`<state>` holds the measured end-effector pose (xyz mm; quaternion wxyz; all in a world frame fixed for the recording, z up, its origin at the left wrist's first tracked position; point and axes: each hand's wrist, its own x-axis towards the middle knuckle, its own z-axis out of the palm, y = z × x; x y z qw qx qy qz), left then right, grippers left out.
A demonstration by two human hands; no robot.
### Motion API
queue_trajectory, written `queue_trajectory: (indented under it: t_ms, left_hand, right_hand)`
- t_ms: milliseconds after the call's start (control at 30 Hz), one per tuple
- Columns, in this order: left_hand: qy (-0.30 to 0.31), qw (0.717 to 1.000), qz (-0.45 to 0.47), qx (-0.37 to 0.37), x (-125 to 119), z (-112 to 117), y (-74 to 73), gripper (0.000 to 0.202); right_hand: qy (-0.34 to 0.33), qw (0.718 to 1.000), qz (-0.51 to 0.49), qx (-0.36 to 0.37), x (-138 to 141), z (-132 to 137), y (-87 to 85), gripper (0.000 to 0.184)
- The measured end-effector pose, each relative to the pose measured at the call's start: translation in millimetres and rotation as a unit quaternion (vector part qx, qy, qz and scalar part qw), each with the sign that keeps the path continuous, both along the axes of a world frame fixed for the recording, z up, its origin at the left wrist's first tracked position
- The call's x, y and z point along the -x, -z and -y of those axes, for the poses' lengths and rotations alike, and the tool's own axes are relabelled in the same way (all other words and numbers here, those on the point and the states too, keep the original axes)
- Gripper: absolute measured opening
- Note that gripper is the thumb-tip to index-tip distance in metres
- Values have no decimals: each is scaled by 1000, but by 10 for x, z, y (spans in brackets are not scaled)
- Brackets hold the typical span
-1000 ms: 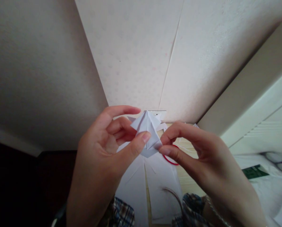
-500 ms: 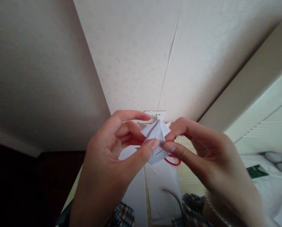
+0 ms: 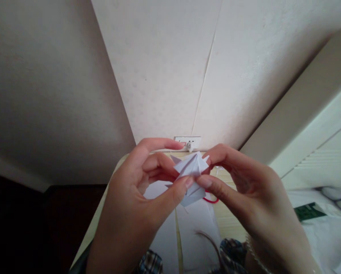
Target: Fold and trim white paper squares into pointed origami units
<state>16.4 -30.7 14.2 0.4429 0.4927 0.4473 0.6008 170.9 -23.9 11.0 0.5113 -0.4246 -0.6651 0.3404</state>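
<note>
A white folded-paper piece (image 3: 192, 165) with pointed flaps is held up between both hands, above the table. My left hand (image 3: 142, 190) pinches it from the left, thumb on its front face and the curled fingers behind; its index finger stretches out free over the top. From the right, my right hand (image 3: 241, 186) grips the piece's edge between thumb and bent fingers. The thumbs nearly meet at the middle of the paper. Parts of the folds are hidden behind the fingers.
White paper sheets (image 3: 196, 232) lie on the pale wooden table (image 3: 230, 220) under the hands. A red loop (image 3: 211, 198), perhaps a scissors handle, shows behind the right thumb. A wall socket (image 3: 195, 142) with a plug is beyond. A green packet (image 3: 309, 212) lies on white fabric at right.
The folded paper and both hands sit slightly lower in the view, and the paper is tilted a little to the right. The grip of both hands looks the same.
</note>
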Motion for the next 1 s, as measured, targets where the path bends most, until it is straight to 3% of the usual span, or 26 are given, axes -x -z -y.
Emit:
queue_trajectory:
  t_ms: [267, 733, 1000]
  left_hand:
    - [1, 1000, -29, -11, 7, -3, -14, 30]
    - [0, 1000, -16, -1, -12, 11, -19, 32]
    - [-11, 1000, 8, 22, -25, 3, -32, 29]
  right_hand:
    - [1, 999, -47, 18, 39, 27, 1, 20]
    - [-30, 997, -68, 29, 44, -44, 42, 11]
    - [-12, 998, -59, 22, 23, 26, 1, 20]
